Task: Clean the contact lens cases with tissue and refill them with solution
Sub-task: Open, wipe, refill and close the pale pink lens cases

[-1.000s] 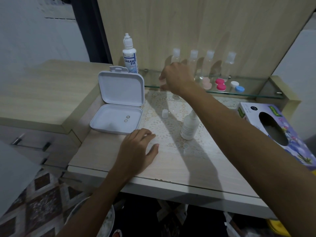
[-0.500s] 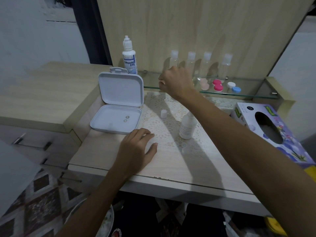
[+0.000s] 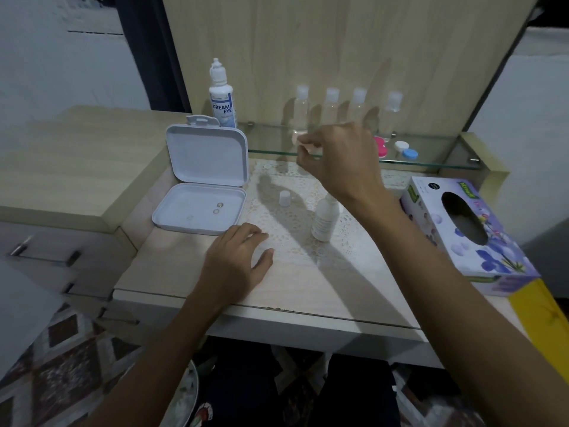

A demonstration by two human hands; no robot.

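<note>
My right hand [image 3: 338, 158] reaches over the front edge of the glass shelf [image 3: 271, 141], and its fingertips pinch a small pale pink lens case [image 3: 304, 144]. A pink lens case [image 3: 381, 149] and a white and blue lens case [image 3: 406, 151] stand on the shelf to its right. My left hand [image 3: 237, 257] rests palm down on the table, holding nothing. A small white solution bottle [image 3: 324, 220] stands uncapped on the lace mat, with its cap [image 3: 284, 198] beside it. The tissue box [image 3: 468, 229] lies at the right.
An open white hinged box [image 3: 200, 183] at the left holds small round lenses. A Dream Eye bottle [image 3: 222, 100] and several clear bottles [image 3: 301, 112] stand at the back of the shelf. The wooden back panel rises behind them.
My right hand has shifted a little right along the shelf edge and now covers the spot where the pale pink case stood. My left hand has stayed put.
</note>
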